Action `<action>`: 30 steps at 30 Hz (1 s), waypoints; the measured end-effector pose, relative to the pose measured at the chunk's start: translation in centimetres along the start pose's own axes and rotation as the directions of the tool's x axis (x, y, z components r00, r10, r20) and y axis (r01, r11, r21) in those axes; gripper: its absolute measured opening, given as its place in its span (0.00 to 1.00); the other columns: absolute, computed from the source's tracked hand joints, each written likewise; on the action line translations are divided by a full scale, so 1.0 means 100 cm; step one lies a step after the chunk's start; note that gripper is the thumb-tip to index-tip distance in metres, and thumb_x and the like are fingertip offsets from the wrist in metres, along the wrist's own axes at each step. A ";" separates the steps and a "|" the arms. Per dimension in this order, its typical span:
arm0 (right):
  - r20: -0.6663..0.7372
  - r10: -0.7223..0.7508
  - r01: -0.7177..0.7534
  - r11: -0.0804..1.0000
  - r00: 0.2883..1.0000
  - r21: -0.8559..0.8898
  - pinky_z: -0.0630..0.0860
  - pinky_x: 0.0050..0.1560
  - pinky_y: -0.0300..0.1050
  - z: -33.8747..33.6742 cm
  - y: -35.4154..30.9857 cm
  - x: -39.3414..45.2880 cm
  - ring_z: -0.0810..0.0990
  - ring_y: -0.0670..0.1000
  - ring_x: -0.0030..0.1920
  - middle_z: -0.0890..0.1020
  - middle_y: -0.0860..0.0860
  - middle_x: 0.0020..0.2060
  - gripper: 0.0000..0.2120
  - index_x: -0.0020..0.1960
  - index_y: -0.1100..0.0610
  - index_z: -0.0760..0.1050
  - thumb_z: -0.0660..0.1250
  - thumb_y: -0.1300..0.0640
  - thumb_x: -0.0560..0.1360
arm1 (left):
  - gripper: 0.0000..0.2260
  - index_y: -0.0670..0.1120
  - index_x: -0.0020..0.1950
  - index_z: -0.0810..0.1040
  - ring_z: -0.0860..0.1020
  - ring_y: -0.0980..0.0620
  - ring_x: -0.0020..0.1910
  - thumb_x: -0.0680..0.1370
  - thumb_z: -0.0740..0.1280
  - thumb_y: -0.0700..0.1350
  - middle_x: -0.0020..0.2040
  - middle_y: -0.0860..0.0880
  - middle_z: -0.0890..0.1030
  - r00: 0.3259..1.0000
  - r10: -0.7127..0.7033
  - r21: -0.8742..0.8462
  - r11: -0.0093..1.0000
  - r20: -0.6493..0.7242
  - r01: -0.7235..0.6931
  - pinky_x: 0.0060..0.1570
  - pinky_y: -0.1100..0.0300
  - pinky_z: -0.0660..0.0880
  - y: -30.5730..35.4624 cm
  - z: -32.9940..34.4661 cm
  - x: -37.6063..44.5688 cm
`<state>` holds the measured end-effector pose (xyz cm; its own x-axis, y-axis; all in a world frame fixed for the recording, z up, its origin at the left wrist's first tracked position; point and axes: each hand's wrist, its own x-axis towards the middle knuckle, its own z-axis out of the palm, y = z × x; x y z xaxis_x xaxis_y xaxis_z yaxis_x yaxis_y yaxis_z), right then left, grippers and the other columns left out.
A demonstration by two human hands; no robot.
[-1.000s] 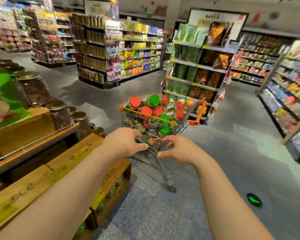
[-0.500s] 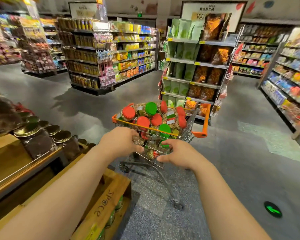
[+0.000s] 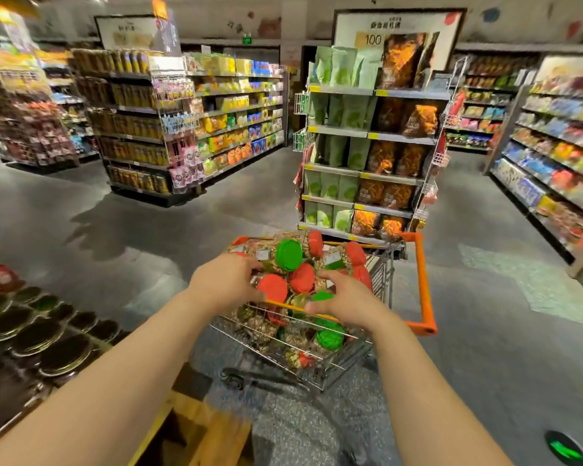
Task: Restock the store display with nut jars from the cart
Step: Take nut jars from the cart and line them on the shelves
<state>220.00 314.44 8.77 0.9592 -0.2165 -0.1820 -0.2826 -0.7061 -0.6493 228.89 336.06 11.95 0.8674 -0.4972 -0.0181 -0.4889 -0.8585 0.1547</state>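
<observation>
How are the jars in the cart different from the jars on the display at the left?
The jars in the cart have bright red and green lids; the display jars have dark, gold-rimmed lids. The cart jars lie piled at all angles; the display jars stand upright in rows. Both hands, left hand and right hand, reach the cart jars; neither touches the display jars. Both kinds have round lids.

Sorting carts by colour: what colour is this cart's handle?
Orange; the cart handle shows best in the head view.
</observation>
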 end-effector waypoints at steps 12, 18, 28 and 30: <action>0.114 -0.003 0.002 1.000 0.993 0.011 0.72 0.70 0.52 -0.027 0.033 0.227 0.71 0.57 0.73 0.69 0.55 0.76 0.47 0.81 0.50 0.58 0.80 0.47 0.70 | 0.34 0.59 0.76 0.69 0.77 0.43 0.64 0.72 0.75 0.58 0.66 0.46 0.77 0.992 -0.107 0.056 0.993 0.072 0.103 0.57 0.47 0.79 -0.038 0.047 0.183; 0.196 -0.036 0.041 0.999 0.980 -0.023 0.71 0.70 0.51 -0.032 0.059 0.335 0.71 0.57 0.73 0.69 0.54 0.77 0.48 0.82 0.50 0.56 0.80 0.48 0.70 | 0.43 0.56 0.81 0.60 0.74 0.42 0.69 0.71 0.75 0.59 0.72 0.43 0.73 0.970 -0.195 -0.019 0.980 0.142 0.200 0.62 0.46 0.76 -0.043 0.099 0.268; 0.364 -0.068 0.069 0.998 0.929 0.012 0.68 0.72 0.49 -0.012 0.103 0.459 0.68 0.56 0.75 0.67 0.53 0.78 0.43 0.80 0.47 0.60 0.78 0.47 0.72 | 0.55 0.51 0.84 0.51 0.69 0.39 0.74 0.66 0.77 0.67 0.79 0.40 0.63 0.888 -0.353 -0.265 0.863 0.293 0.430 0.70 0.49 0.71 -0.045 0.183 0.353; 0.417 -0.084 0.076 0.996 0.905 0.034 0.67 0.72 0.45 -0.003 0.110 0.477 0.68 0.55 0.76 0.67 0.52 0.78 0.42 0.81 0.48 0.60 0.78 0.48 0.72 | 0.57 0.51 0.84 0.50 0.64 0.41 0.77 0.65 0.77 0.69 0.80 0.40 0.61 0.882 -0.362 -0.331 0.828 0.302 0.453 0.72 0.49 0.68 -0.046 0.198 0.364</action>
<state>262.61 296.12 -6.79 0.8969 0.1439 -0.4181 -0.2079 -0.6973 -0.6860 260.85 319.47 -8.96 0.9142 -0.1657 -0.3698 0.0186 -0.8944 0.4468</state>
